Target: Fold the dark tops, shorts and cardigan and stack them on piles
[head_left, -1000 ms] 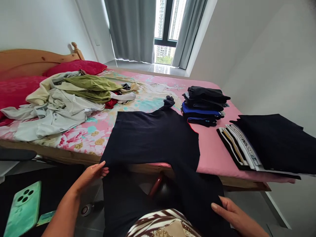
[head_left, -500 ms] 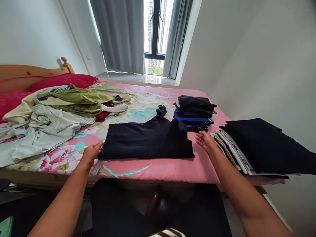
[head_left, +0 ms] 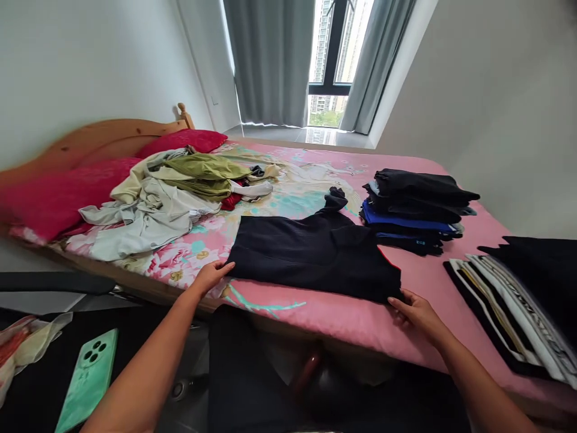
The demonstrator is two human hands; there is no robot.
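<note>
A dark shirt (head_left: 311, 258) lies on the bed, folded lengthwise, with one sleeve bunched up at its far side and a thin red line along its right end. My left hand (head_left: 213, 278) has its fingers closed on the shirt's near left corner. At the near right corner, my right hand (head_left: 415, 310) pinches the edge between thumb and fingers. Beyond the shirt's right end stands a stack of folded dark and blue clothes (head_left: 415, 207).
Rumpled clothes (head_left: 166, 198) lie heaped at the left by red pillows (head_left: 90, 186). Another stack of folded clothes (head_left: 509, 313) sits at the right edge of the pink bed (head_left: 451, 270). A green phone (head_left: 90, 376) rests on a black surface at lower left.
My right hand has come down to the shirt's near right corner and closed on it. My left hand has closed on the left corner. The view has turned left.
</note>
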